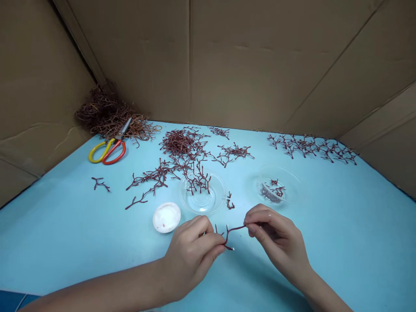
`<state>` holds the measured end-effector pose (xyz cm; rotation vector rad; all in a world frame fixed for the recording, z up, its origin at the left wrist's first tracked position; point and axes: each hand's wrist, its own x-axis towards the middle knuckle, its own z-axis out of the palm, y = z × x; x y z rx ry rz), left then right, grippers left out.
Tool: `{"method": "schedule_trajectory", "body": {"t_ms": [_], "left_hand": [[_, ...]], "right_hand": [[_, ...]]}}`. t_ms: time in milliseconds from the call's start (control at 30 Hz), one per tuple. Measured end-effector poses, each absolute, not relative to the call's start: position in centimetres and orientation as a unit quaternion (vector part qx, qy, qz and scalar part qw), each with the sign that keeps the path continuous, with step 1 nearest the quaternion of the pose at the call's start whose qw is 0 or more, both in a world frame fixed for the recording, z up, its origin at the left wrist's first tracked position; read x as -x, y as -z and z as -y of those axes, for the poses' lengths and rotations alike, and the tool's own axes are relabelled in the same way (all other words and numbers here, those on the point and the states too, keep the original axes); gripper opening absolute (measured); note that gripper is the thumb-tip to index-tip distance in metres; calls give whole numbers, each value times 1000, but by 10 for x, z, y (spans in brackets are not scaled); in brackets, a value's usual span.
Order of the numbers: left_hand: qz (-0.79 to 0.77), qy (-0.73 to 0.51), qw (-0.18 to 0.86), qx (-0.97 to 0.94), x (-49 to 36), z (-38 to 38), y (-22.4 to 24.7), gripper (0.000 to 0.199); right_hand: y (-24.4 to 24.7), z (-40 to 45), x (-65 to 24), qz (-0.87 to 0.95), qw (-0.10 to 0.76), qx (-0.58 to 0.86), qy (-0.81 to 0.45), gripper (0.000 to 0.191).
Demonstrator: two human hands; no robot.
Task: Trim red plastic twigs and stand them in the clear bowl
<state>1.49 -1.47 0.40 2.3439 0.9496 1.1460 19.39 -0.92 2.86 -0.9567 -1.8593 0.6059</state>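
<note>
Between my two hands stretches a thin reddish-brown branched twig [228, 232], with white at some of its tips. My left hand [195, 253] pinches its lower stem. Thumb and fingertips of my right hand [277, 238] grip the far end of its right arm. Just beyond my left hand sits a small white dish [167, 217] with white contents and a reddish speck. A clear round dish [185, 203] behind it has forked twigs lying across it. Farther right, another clear dish [294, 180] holds short twig bits and dark small pieces.
Scissors [117, 141] with one yellow and one red handle lie by a large twig heap [110, 115] at the back left. Loose twigs [180, 143] spread across the middle, and a row of branched twigs [308, 146] lies back right. Cardboard walls [243, 65] enclose the blue table [81, 229].
</note>
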Motion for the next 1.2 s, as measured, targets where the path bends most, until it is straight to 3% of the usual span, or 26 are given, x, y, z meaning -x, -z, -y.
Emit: {"method": "schedule_trajectory", "body": {"t_ms": [133,300,467,733,867,1033,1200], "left_hand": [[-348,-418,168,-822,-14,13,-4,18],[-371,-394,111,-834,-10,10,-6,20],[-379,-353,42,-855,-9,9,-6,25],[-375,-337,22,-863,-10,9,-6,25],[-360,-330,24,-872,-9,13,-6,24],[-366,-316,126,-866,-7,13,-7,23],[-365,-269,270,-850,-6,12,-9,19]], "right_hand": [[-20,0,-203,772,426,417,-221,17],[7,-27,-218,826,248,490,-130,17],[22,-37,-218,844,200,474,-149,16],[10,-32,-226,829,214,495,-148,12],[4,-29,-232,812,243,486,-210,13],[-4,-27,-230,761,243,478,-365,11],[-12,-22,-220,730,334,399,-443,17]]}}
